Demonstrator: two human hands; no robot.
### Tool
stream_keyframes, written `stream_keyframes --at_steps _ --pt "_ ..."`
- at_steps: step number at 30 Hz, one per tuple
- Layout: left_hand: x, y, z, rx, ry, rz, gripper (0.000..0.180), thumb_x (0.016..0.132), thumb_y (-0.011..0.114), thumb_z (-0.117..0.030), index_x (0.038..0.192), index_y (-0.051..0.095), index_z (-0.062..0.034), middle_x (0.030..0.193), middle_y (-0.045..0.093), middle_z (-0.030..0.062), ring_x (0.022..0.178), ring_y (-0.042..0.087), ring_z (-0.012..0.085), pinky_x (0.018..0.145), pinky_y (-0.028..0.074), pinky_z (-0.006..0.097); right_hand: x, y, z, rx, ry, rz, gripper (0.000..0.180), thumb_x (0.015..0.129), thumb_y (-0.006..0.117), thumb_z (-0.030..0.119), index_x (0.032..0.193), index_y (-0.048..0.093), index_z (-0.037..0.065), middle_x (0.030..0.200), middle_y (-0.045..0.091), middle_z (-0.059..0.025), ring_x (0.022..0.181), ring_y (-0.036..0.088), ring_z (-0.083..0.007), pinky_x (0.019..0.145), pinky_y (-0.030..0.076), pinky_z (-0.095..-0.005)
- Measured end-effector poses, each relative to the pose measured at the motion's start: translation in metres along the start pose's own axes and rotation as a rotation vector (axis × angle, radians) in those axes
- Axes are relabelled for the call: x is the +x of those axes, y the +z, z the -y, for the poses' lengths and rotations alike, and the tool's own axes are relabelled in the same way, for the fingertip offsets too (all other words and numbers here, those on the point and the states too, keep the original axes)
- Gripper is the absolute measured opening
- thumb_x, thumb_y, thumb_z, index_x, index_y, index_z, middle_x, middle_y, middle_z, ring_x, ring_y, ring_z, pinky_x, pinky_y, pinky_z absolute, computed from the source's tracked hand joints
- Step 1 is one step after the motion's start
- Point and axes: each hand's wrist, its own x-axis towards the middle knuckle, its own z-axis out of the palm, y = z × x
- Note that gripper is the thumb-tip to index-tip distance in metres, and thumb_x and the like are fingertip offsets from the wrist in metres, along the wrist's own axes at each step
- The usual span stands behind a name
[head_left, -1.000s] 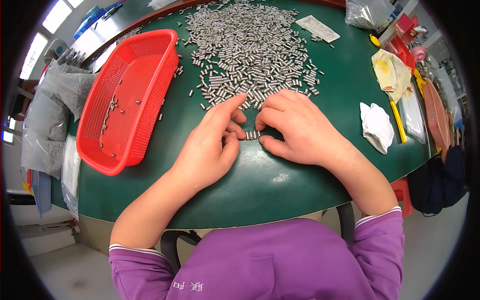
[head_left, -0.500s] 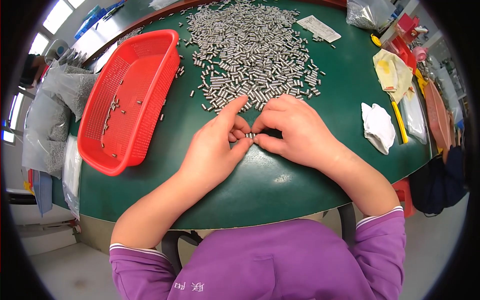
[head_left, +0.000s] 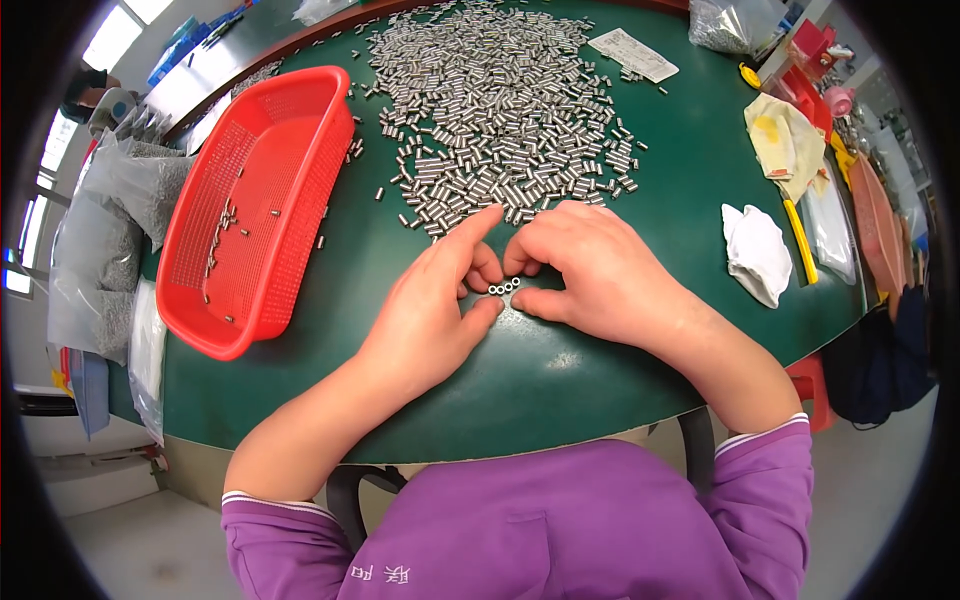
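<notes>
A short, slightly crooked row of small metal sleeves (head_left: 504,287) lies between my hands, their round hollow ends facing up. My left hand (head_left: 432,305) is at the row's left end, thumb and fingers parted and curved around it. Opposite, my right hand (head_left: 590,258) has its thumb beside the row and its bent fingers above, with a gap between. Neither hand visibly pinches the sleeves; light contact at the tips is hard to tell. Just beyond my fingers spreads a large pile of the same shiny sleeves (head_left: 500,110).
A red perforated basket (head_left: 335,150) with a few sleeves stands at left, beside filled plastic bags (head_left: 105,225). To the right lie a white cloth (head_left: 755,255), a stained glove (head_left: 785,145) and a yellow-handled tool (head_left: 800,243). A paper slip (head_left: 633,54) lies by the pile on the green table (head_left: 600,375).
Thumbs and fingers of both hands have spread apart from the pinched sleeves. The sleeves now show their round ends instead of their sides.
</notes>
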Motion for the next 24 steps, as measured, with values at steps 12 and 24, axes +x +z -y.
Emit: stream_keyframes --at_steps 12,24 --pt "0.0003 -0.0007 0.0019 0.073 0.044 -0.015 0.072 0.079 0.072 0.006 0.145 0.044 -0.0065 0.093 0.065 0.0024 0.082 0.059 0.0124 0.077 0.05 0.026 -0.0008 0.0027 -0.0031 -0.043 0.017 0.01 0.012 0.078 0.072 0.019 0.084 0.068 0.01 0.086 0.065 -0.0054 0.092 0.061 -0.0271 0.083 0.047 -0.0421" --pt "-0.0001 -0.0046 0.0012 -0.109 -0.076 0.007 0.068 0.082 0.072 0.001 0.143 0.043 -0.0026 0.094 0.067 0.0048 0.081 0.062 0.0125 0.078 0.053 0.027 -0.0004 0.0009 -0.0013 0.116 0.058 0.01 0.012 0.077 0.071 0.018 0.084 0.071 0.008 0.08 0.067 -0.0045 0.085 0.063 -0.0255 0.077 0.05 -0.0405"
